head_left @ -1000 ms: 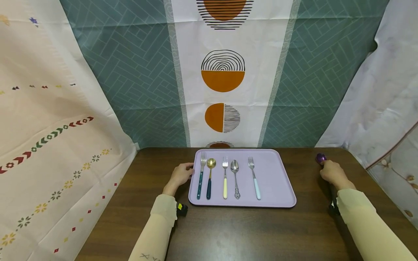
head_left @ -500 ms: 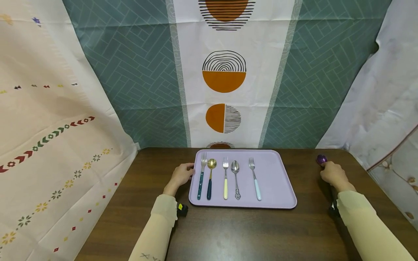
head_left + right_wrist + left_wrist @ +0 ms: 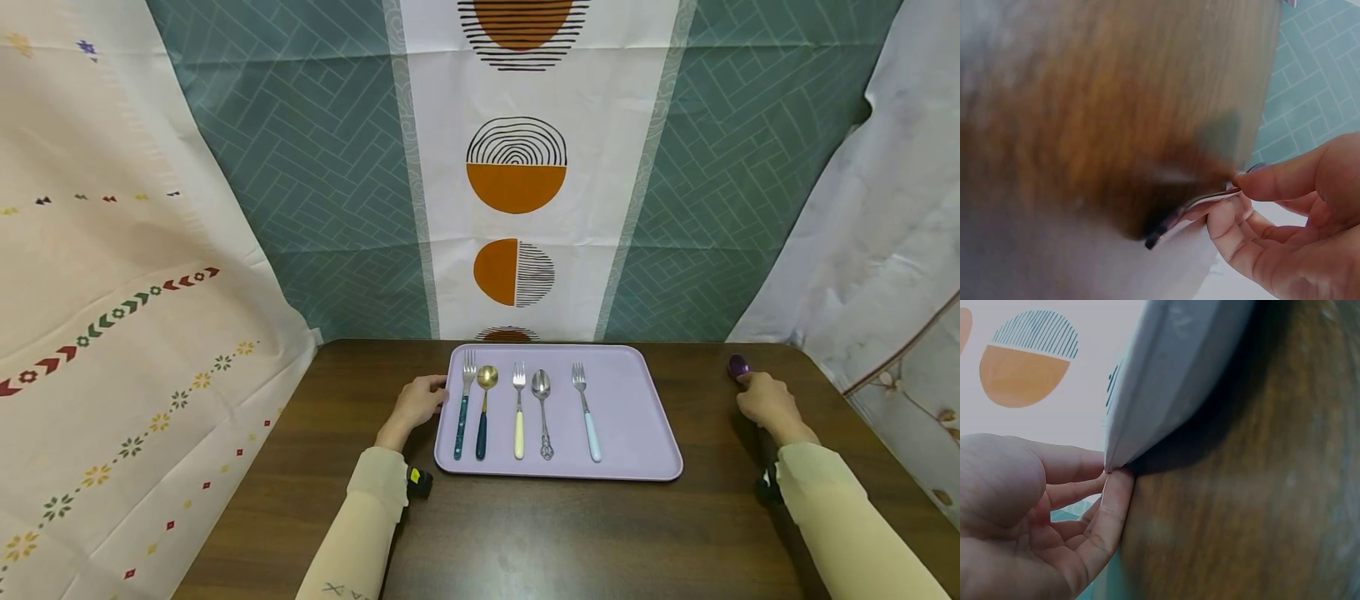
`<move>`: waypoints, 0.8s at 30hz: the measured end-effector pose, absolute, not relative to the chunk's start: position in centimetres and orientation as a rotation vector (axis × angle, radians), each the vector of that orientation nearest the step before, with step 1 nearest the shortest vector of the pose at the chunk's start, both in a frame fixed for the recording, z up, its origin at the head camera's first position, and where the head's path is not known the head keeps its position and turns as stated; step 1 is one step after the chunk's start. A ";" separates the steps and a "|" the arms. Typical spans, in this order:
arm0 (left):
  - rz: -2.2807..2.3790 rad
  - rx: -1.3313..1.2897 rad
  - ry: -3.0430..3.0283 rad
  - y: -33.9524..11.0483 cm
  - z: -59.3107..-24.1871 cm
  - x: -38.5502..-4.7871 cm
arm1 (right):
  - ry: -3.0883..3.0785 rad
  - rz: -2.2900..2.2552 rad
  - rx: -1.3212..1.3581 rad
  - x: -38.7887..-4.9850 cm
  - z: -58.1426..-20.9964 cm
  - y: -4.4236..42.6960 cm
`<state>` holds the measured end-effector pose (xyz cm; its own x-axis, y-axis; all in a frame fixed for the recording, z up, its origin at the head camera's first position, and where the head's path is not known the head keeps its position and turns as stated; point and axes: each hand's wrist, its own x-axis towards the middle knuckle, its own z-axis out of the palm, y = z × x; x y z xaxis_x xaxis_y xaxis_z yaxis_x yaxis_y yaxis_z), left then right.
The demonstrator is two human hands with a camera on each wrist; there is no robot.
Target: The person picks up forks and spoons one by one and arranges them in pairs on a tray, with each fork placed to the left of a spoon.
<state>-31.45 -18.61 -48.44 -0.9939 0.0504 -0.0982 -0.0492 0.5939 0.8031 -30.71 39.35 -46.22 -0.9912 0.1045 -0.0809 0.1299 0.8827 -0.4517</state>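
Observation:
My left hand [image 3: 417,402] grips the left rim of a lilac tray [image 3: 630,417], pinching it between thumb and fingers. The left wrist view has the tray edge [image 3: 1166,381] from the side, with the hand [image 3: 1066,512] at its corner. On the tray lie a green-handled fork [image 3: 462,404], a gold spoon with a dark handle [image 3: 482,412], a cream-handled fork [image 3: 518,410], a silver spoon [image 3: 542,414] and a light-blue-handled fork [image 3: 587,412]. Far to the right, my right hand [image 3: 771,406] pinches a purple spoon [image 3: 738,367] over the table; its handle [image 3: 1207,199] shows edge-on in the right wrist view.
The brown wooden table [image 3: 525,533] extends around the tray on all sides. A patterned green and white cloth [image 3: 510,183] hangs at its back edge. Light cloths hang at the left [image 3: 135,333] and right [image 3: 870,250].
The bowl of the purple spoon looks narrower, as though the spoon has turned in my right hand. Both hands stay almost in place, and the head view has shifted slightly.

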 end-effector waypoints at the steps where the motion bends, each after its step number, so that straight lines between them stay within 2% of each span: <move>1: 1.368 -0.002 2.702 -18.6 -48.5 -31.4 | 2.995 -0.737 0.185 -30.7 -46.3 39.3; 24: 1.362 -0.014 2.705 -18.6 -48.8 -31.7 | 2.953 -0.933 0.030 -31.6 -46.5 36.8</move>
<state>-31.66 -18.58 -48.79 -0.9936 0.0426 -0.1045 -0.0586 0.5966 0.8004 -31.61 36.81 -46.54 -0.9988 0.0051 -0.0488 0.0322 0.8183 -0.5738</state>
